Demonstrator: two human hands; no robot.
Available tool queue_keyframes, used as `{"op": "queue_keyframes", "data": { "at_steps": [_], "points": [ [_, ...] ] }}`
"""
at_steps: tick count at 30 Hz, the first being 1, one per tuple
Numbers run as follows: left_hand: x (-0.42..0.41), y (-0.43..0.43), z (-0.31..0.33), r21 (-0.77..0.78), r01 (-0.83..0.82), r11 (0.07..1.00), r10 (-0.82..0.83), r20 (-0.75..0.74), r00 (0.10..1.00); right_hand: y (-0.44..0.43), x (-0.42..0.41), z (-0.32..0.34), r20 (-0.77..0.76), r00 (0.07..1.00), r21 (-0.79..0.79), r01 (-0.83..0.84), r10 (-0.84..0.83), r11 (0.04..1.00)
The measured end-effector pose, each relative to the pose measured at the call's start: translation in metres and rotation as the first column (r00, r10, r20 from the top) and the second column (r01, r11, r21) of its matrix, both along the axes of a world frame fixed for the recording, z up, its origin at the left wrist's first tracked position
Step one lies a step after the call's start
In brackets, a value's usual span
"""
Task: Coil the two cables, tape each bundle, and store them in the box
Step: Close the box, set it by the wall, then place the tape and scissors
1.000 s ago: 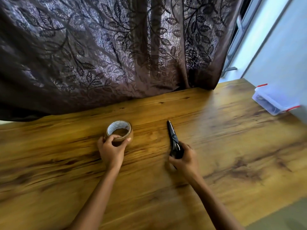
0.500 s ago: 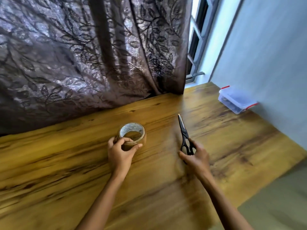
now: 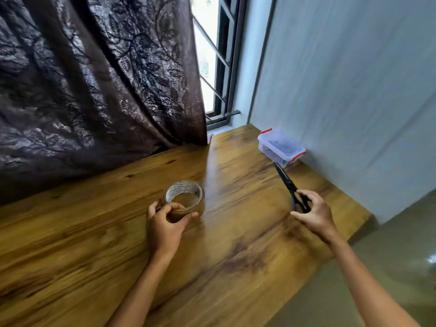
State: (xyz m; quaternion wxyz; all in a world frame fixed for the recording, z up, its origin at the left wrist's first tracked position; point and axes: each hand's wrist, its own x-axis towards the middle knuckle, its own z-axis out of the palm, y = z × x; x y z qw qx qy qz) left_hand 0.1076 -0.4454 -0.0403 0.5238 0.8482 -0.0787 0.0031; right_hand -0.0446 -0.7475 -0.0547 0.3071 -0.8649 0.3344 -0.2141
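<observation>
Your left hand [image 3: 165, 223] is gripping the tape roll [image 3: 185, 199], which is sitting on the bench [image 3: 94, 232], while your right hand [image 3: 313, 213] is gripping the scissors [image 3: 289, 182] by the handles, blades pointing toward the lidded box [image 3: 280, 147] by the wall [image 3: 354, 90]. You are probably holding the 2 tools for taping; no loose cable is showing.

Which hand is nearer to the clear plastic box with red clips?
Right. The right hand, gripping the black scissors, is in front of the clear plastic box with red clips; the left hand, gripping the brown tape roll, is farther left.
</observation>
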Motion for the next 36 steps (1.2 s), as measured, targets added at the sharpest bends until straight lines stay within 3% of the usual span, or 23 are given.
{"op": "queue_keyframes", "data": {
  "at_steps": [11, 27, 32, 36],
  "points": [
    [-0.003, -0.036, -0.002, 0.04, 0.019, 0.999, -0.019, 0.01, 1.0, -0.106, -0.023, 0.001, -0.181, 0.983, 0.152, 0.034, -0.006, 0.988],
    [-0.009, -0.051, 0.0, 0.06, 0.095, 0.994, -0.094, -0.025, 0.995, -0.146, -0.012, -0.028, -0.291, 0.955, 0.115, 0.088, -0.051, 0.989],
    [-0.012, -0.053, 0.0, 0.043, 0.114, 0.993, -0.113, -0.043, 0.993, -0.133, -0.008, -0.031, -0.259, 0.957, 0.078, 0.156, -0.131, 0.985],
    [-0.017, -0.057, 0.001, 0.032, 0.137, 0.99, -0.136, -0.042, 0.99, -0.087, 0.005, -0.023, -0.107, 0.981, -0.052, 0.16, -0.164, 0.986]
  ]
}}
